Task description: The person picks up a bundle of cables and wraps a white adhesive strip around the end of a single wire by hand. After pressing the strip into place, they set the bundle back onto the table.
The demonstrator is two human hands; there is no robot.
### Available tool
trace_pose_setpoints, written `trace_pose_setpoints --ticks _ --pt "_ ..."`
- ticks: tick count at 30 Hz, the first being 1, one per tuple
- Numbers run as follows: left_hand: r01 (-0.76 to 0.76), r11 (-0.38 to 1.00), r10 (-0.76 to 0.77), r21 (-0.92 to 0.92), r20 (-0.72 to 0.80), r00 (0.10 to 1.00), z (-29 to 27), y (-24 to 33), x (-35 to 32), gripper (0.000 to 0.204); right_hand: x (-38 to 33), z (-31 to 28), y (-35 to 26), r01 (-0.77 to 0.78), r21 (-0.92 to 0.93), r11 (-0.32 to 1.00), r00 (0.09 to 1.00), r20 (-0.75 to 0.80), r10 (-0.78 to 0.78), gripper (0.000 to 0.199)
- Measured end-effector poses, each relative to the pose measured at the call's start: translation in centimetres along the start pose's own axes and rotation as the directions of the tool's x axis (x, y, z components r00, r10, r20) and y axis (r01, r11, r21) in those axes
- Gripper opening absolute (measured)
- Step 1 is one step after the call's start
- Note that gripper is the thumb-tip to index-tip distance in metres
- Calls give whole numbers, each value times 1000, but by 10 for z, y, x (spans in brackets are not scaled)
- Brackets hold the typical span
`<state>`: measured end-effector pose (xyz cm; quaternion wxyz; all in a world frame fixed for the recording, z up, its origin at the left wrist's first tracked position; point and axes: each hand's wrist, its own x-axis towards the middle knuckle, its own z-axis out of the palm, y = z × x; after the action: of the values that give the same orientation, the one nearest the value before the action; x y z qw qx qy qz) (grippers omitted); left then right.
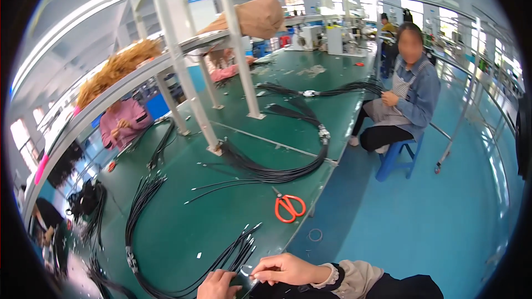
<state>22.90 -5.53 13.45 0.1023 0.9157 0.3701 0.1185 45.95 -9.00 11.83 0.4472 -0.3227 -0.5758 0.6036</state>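
You have two hands at work over one pale loop (246, 269), thin and partly hidden. Your right hand (288, 269) pinches it between thumb and fingertips; your left hand (218, 285) has its fingers bent just beside it, and whether they grip anything you cannot tell from here. The loop lies between your two hands, at the right hand's fingertips.

One U-shaped near cable bundle (129, 227), black, runs from ahead and left of your hands, bends toward you, and ends in pale-tipped strands just ahead of the left hand, which covers part of it. Its strands are too many to count. One pale band (131, 259) wraps it, well left of your hands.

One pair of red-handled scissors (288, 207) lies ahead of your right hand, and one small white scrap (199, 255) ahead of your left. Beyond the scissors curves one farther cable bundle (293, 173). Past it, metal posts (242, 50) rise from the green table (216, 224). One person (415, 94) sits on one blue stool (398, 158), far ahead and right.
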Motion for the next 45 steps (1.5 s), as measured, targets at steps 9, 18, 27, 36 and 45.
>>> trace_pose_setpoints --ticks 9,18,27,36,45 --pt "-8 998 7 61 5 1000 22 51 62 28 -46 -52 -15 44 15 999 999 -2 -44 24" --pt "40 995 -39 93 -11 999 13 73 45 28 -72 -43 -64 61 -75 995 989 -133 -71 9" --pt "-100 985 78 -138 -154 985 83 -87 89 22 20 -44 68 89 -87 992 935 -336 -113 13" --pt "69 990 -75 -120 -48 996 169 -228 -19 21 86 37 230 72 71 995 895 -444 -33 21" --pt "274 746 -339 -607 8 941 134 -210 -15 20 66 34 205 84 45 995 886 -460 -54 22"
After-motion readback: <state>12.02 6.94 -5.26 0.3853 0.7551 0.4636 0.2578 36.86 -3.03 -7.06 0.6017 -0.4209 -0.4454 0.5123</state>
